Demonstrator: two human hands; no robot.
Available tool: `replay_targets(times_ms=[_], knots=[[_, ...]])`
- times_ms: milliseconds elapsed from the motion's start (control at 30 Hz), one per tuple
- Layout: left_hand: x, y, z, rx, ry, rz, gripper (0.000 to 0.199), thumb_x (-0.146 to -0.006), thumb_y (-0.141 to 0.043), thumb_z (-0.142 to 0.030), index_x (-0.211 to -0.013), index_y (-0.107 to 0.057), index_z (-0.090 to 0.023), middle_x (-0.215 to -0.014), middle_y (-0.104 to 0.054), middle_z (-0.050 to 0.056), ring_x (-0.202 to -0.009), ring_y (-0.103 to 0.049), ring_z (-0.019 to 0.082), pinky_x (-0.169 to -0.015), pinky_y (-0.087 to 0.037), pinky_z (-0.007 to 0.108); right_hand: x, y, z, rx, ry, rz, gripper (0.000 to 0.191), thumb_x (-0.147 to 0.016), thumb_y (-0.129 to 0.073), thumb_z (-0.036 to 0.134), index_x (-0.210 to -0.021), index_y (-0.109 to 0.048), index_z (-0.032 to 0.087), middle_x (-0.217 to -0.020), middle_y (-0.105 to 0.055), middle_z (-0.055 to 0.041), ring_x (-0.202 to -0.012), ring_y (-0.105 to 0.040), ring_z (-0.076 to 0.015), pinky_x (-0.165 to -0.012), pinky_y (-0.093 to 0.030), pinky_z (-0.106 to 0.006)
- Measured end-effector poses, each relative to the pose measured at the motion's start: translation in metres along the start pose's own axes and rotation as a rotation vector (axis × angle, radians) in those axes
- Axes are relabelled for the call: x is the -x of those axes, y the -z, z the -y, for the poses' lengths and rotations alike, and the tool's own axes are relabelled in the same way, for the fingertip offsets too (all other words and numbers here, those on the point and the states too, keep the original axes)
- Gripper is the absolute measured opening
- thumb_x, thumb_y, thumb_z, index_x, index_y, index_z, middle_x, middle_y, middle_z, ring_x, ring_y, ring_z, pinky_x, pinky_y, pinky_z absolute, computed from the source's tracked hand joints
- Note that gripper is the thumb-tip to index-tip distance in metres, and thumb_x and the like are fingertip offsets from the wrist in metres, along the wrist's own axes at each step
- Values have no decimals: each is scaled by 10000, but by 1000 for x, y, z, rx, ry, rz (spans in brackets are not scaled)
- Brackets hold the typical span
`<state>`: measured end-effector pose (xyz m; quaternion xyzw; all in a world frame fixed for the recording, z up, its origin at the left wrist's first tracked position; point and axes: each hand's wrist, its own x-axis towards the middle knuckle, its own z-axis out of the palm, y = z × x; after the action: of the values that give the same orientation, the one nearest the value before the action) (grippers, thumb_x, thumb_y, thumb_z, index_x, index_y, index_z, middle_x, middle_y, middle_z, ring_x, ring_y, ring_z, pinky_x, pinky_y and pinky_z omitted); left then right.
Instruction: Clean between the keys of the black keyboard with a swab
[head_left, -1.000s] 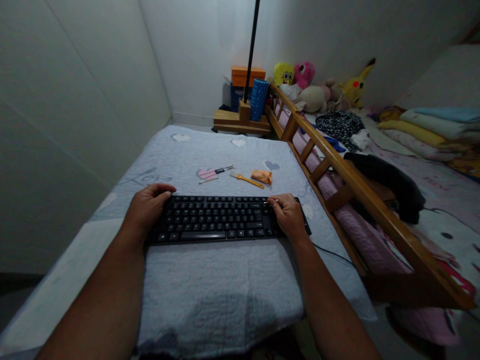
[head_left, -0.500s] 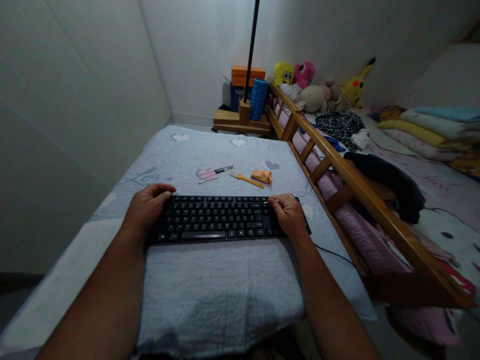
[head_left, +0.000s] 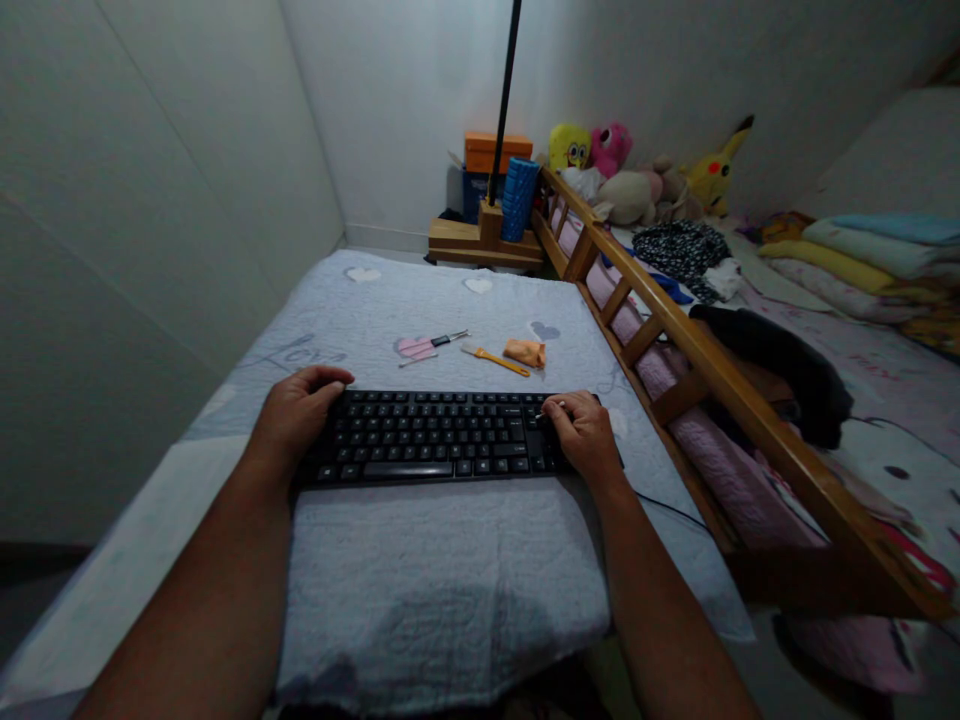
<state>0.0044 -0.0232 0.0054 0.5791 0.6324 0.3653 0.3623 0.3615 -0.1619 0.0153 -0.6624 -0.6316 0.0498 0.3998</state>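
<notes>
A black keyboard (head_left: 427, 435) lies flat on the quilted cloth, long side toward me. My left hand (head_left: 300, 410) is closed on its left end, thumb over the top edge. Over the keys at the right, my right hand (head_left: 581, 425) pinches a thin cotton swab (head_left: 540, 415), its white tip down by the keys left of the number pad. Most of the number pad is hidden under that hand. Beyond the keyboard lie another cotton swab (head_left: 418, 360), a dark-handled metal tool (head_left: 450, 339), a yellow-handled brush (head_left: 499, 361) and a crumpled orange cloth (head_left: 525, 352).
The pale blue quilted cloth (head_left: 442, 560) covers the surface. A wooden rail (head_left: 675, 320) runs along the right, with bedding and plush toys (head_left: 626, 195) behind it. A black cable (head_left: 671, 508) leaves the keyboard's right side. At the back stand a blue roller (head_left: 517, 200) and an orange box (head_left: 496, 152).
The swab in my right hand has tilted, its tip moving slightly down and right. My right hand has shifted a little; the left hand still holds the keyboard's end.
</notes>
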Motion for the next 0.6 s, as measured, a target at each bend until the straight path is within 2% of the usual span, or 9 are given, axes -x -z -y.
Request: replay_targets(times_ms=[600], knots=[[3,1,-3,-15,14,-2,339,-713,-625,-368,-976,-731,-183,-935,-705,39,-817,-605,214,-772,-458,316,-4,-5,-4,-8,1,-32,248,-948,-547,318,-862,-764,232,-876,-760,-80,-914,-634,-267,-862,-467,-424]])
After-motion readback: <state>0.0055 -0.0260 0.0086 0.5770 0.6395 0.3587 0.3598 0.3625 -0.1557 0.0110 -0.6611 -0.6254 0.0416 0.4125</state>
